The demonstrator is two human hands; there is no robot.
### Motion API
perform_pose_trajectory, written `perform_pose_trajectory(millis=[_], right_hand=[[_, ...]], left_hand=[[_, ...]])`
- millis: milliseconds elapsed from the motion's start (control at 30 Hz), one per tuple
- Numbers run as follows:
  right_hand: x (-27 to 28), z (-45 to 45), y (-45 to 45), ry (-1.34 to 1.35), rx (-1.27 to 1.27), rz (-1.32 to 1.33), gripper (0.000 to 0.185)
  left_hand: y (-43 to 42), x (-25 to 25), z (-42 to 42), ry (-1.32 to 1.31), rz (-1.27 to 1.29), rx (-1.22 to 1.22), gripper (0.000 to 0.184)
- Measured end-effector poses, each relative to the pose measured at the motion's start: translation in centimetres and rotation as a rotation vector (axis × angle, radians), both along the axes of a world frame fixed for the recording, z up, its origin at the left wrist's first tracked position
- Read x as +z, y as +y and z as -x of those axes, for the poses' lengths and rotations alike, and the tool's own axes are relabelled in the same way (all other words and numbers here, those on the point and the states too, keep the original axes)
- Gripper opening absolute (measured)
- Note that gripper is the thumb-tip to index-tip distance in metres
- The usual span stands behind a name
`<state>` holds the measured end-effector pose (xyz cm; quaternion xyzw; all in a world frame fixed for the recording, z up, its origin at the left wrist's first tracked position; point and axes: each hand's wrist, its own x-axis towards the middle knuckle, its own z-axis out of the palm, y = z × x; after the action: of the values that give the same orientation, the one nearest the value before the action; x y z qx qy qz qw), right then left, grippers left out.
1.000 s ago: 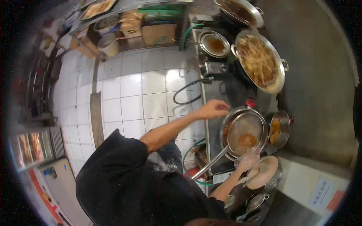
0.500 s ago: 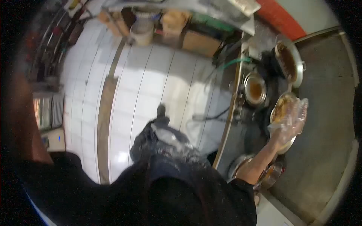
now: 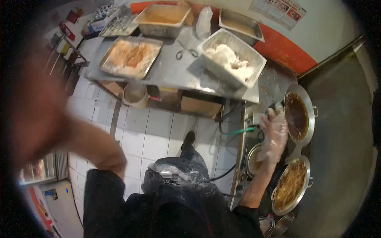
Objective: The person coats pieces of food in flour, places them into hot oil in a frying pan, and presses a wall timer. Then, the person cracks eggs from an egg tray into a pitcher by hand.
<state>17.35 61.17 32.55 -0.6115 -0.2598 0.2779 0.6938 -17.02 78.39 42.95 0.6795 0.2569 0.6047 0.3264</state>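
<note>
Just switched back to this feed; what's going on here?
A person is at a stove, their open, plastic-gloved right hand close to a wok of dark liquid, seemingly holding nothing; whether it touches the wok is unclear. The left hand is raised and blurred, so I can't tell what, if anything, it holds. A second wok with frothy brown contents sits nearby, and a bin of white powder stands on the metal table.

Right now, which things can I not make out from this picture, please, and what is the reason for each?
All in the head view:
Left hand: blurred, very near the lens; whether it holds anything, I cannot tell.
Small round bowl: partly hidden by the right arm.
Wall poster: print too small to read.
Upper pan: dark liquid hides its bottom.
</note>
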Motion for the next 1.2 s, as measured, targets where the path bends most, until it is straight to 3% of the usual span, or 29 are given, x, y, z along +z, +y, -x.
perform_pose_trajectory(millis=[67, 100, 167, 233, 300, 367, 400, 467, 600, 733, 900, 933, 1000, 1067, 1100, 1167, 1200], right_hand=[[-3.4, -3.9, 3.6, -0.187, 0.129, -0.056, 0.058], [-3.6, -4.9, 6.2, -0.155, 0.153, -0.028, 0.057], [-4.1, -6.8, 10.7, -0.090, 0.194, -0.006, 0.057], [-3.9, -6.9, 14.5, -0.106, 0.183, 0.028, 0.056], [-3.4, -7.3, 17.7, -0.147, 0.189, 0.055, 0.054], [-3.4, -8.0, 20.2, -0.161, 0.194, 0.109, 0.049], [-3.6, -8.3, 20.9, -0.153, 0.199, 0.120, 0.049], [-4.4, -8.9, 22.2, -0.244, 0.169, 0.167, 0.050], [-3.9, -7.8, 25.1, -0.168, 0.159, 0.215, 0.048], [-4.5, -7.2, 24.1, -0.306, 0.193, 0.319, 0.049], [-6.7, -4.6, 23.9, -0.138, 0.193, 0.341, 0.041], [-6.8, -3.6, 24.4, -0.108, 0.203, 0.312, 0.041], [-8.2, -3.3, 25.2, -0.308, 0.301, 0.463, 0.062], [-6.9, -1.0, 27.6, -0.405, 0.368, 0.522, 0.066], [-7.4, -2.1, 28.2, -0.225, 0.369, 0.433, 0.063], [-6.4, -0.5, 31.5, -0.389, 0.420, 0.377, 0.049], [-5.3, 0.3, 33.0, -0.259, 0.333, 0.441, 0.047]], left_hand=[[5.6, -3.0, -8.6, 0.170, 0.106, -0.182, 0.068], [8.4, -5.9, -12.8, 0.300, 0.107, -0.230, 0.069], [13.9, -15.4, -20.1, 0.611, -0.179, -0.141, 0.074], [17.2, -21.0, -23.1, 0.796, -0.089, -0.120, 0.051], [20.4, -21.5, -24.5, 0.841, -0.112, -0.114, 0.044], [22.8, -19.3, -24.7, 0.501, 0.271, -0.053, 0.032], [24.0, -18.0, -24.2, 0.507, 0.285, -0.052, 0.032], [26.9, -15.0, -21.8, 0.242, 0.556, -0.156, 0.026], [28.4, -12.8, -13.5, 0.030, 0.666, -0.020, 0.023], [26.0, -14.9, -5.4, -0.056, 0.855, 0.134, 0.020], [23.3, -20.3, 4.3, -0.127, 1.053, 0.331, 0.017], [23.0, -20.1, 5.8, -0.167, 1.046, 0.413, 0.017], [22.7, -18.7, 9.3, -0.286, 0.949, 0.542, 0.019], [23.9, -16.8, 13.3, -0.287, 0.851, 0.731, 0.021], [24.9, -15.7, 15.6, -0.276, 0.790, 0.808, 0.022], [28.1, -15.3, 21.3, -0.239, 0.591, 0.858, 0.021], [30.2, -14.5, 24.2, -0.157, 0.567, 0.951, 0.022]])
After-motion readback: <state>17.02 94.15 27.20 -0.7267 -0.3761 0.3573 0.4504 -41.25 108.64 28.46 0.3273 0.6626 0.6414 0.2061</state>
